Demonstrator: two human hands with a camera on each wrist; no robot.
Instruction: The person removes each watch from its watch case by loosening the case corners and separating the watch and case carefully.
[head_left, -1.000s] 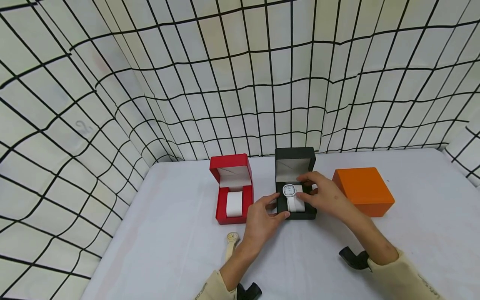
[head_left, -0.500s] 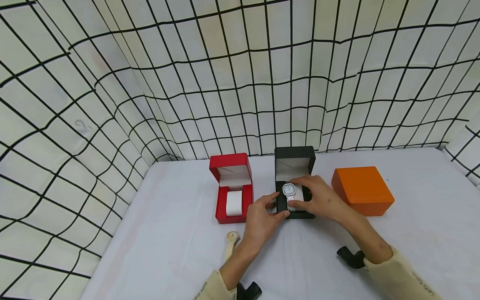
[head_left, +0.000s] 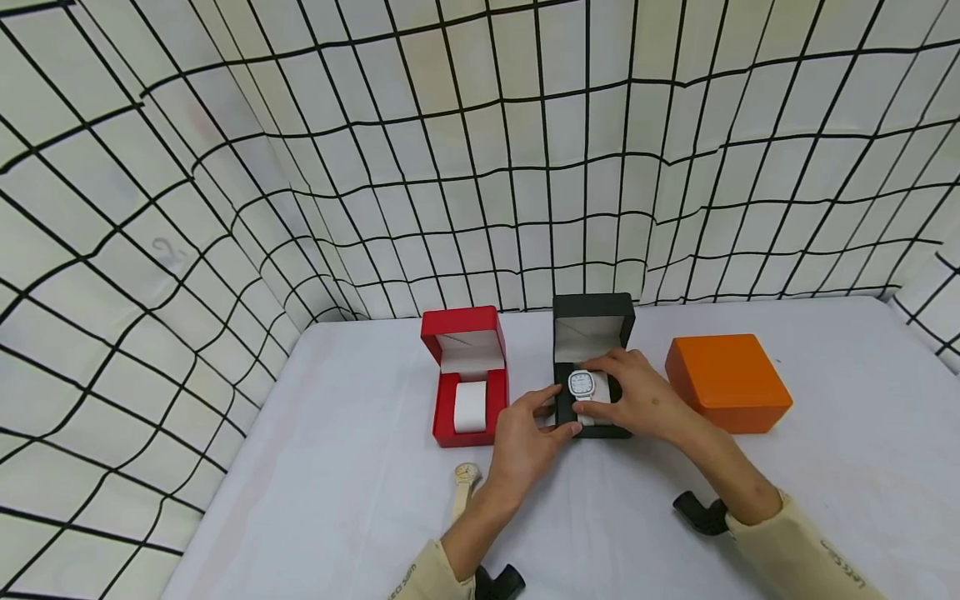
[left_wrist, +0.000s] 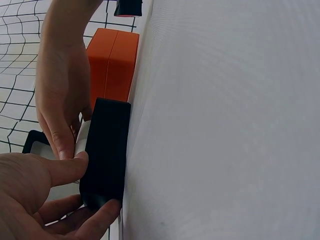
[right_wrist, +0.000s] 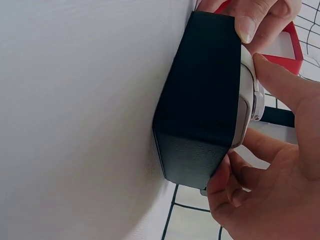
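A white watch (head_left: 581,384) sits on the pale cushion inside the dark green-black watch box (head_left: 621,432), whose lid stands raised. My left hand (head_left: 522,439) grips this box at its front left corner; in the left wrist view the thumb lies at the top rim and the fingers against the side. My right hand (head_left: 637,395) pinches the watch, thumb on the strap below the dial and fingers at its upper end. In the right wrist view the thumb (right_wrist: 280,80) touches the white strap beside the watch case. The fingers hide part of the cushion.
Left of the dark box stands a red watch box (head_left: 444,421), lid up, with a bare white cushion (head_left: 470,407). An orange box (head_left: 723,375) is at the right. A cream-strapped watch (head_left: 466,475) lies near my left forearm. Black grid netting (head_left: 517,179) lines the back and left.
My right hand has shifted left over the watch, its thumb going from the cushion's edge onto the strap and its fingers drawing in around the dial. My left hand keeps its place.
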